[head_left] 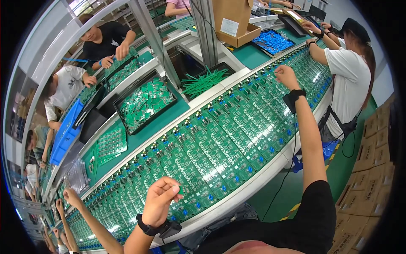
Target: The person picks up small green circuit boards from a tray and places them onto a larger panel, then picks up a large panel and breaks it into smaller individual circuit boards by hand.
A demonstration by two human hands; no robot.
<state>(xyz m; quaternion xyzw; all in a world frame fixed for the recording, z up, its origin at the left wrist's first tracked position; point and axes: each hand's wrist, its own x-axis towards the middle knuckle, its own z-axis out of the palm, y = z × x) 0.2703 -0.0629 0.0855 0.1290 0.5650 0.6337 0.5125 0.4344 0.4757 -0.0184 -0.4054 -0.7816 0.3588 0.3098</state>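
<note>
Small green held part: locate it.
Head view, lower half, just left of centre: the small green part is pinched in the left hand, over the circuit boards.

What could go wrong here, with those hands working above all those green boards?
The small green part is pinched at the fingertips of the left hand; it could slip and get lost among the similarly coloured circuit boards.

The dark cord hanging from the strap on the right wrist might catch on the boards' raised components if that arm sweeps across.
</note>
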